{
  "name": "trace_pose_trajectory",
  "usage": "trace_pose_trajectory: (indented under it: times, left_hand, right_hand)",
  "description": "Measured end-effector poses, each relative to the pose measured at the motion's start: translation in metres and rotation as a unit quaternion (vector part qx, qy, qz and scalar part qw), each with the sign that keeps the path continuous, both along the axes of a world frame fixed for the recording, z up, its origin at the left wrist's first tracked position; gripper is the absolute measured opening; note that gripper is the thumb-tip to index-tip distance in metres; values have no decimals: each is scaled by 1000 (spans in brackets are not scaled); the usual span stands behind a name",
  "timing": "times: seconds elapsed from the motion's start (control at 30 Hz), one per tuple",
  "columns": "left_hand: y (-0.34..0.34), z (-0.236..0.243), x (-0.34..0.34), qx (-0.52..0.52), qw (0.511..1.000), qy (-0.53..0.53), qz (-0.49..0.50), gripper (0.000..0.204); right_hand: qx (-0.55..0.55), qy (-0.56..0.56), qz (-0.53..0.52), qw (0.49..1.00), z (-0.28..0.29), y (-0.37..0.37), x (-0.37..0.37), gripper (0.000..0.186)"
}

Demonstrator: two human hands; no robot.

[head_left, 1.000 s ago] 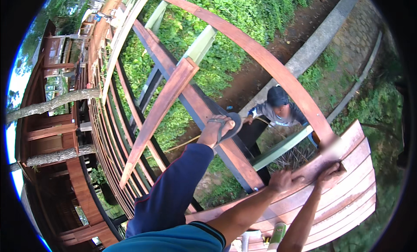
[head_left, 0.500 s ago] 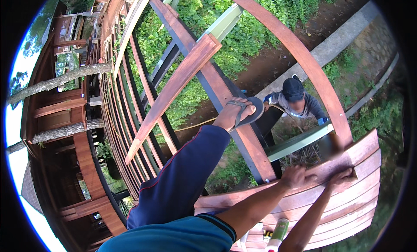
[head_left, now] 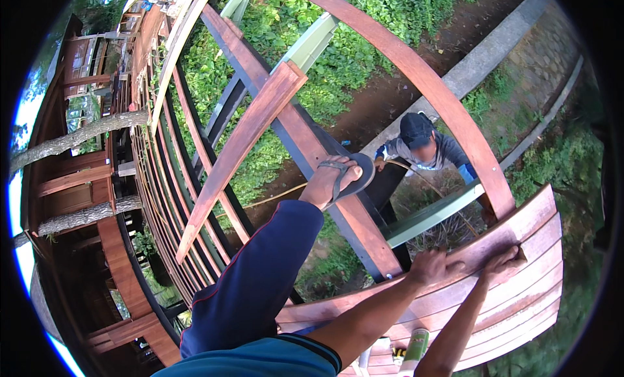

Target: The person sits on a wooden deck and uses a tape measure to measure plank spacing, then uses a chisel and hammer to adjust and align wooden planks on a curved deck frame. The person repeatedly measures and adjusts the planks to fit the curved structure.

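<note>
My left hand [head_left: 429, 266] is closed over the inner edge of the outermost reddish wooden plank [head_left: 474, 255], its thumb on the top face. To its right, my right hand [head_left: 502, 265] rests on the same planking, fingers bent around a small dark piece [head_left: 521, 253] that I cannot make out. The planks lie side by side in a curved deck. Just beyond, a co-worker's hand [head_left: 487, 214] is below the curved wooden rim [head_left: 455, 110], near the green beam [head_left: 435, 214].
My sandalled foot [head_left: 341, 179] stands on a wood-topped dark beam [head_left: 364, 221]. A loose plank [head_left: 240, 156] lies across the frame. A co-worker [head_left: 426, 146] stands below among open gaps. A green-and-white can [head_left: 415, 351] sits on the deck by my right forearm. Tree trunks [head_left: 78, 133] cross the left.
The view has shifted, moving the scene slightly left. The co-worker's hand, blurred over the plank edge earlier, has drawn back below the rim. My hands keep their places on the planks.
</note>
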State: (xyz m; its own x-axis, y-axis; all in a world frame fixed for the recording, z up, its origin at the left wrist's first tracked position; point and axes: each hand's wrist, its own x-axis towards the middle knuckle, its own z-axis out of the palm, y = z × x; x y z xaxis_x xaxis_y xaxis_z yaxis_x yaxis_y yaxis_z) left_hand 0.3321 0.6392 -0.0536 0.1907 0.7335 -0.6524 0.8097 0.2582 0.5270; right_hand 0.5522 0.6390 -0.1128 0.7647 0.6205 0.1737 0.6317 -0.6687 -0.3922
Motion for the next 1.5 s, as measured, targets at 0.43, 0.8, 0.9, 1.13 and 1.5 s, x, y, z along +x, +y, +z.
trace_pose_trajectory:
  times: [0.43,0.8,0.9,1.13,1.5]
  left_hand:
    - [3,3,-2,-14,1000,-10,2,78]
    - [0,-5,-3,12,1000,8,-22,85]
    - [-3,-5,-3,1,1000,22,-14,85]
    - [-5,-10,5,53,995,76,-47,78]
    - [-6,-12,7,77,996,50,-17,72]
  right_hand:
    - [21,58,-28,998,14,5,-12,43]
    - [58,49,-14,997,22,18,-25,39]
    - [40,43,-41,997,32,21,-30,34]
    - [38,66,-60,995,42,24,-31,23]
    - [178,147,-2,973,62,19,-30,10]
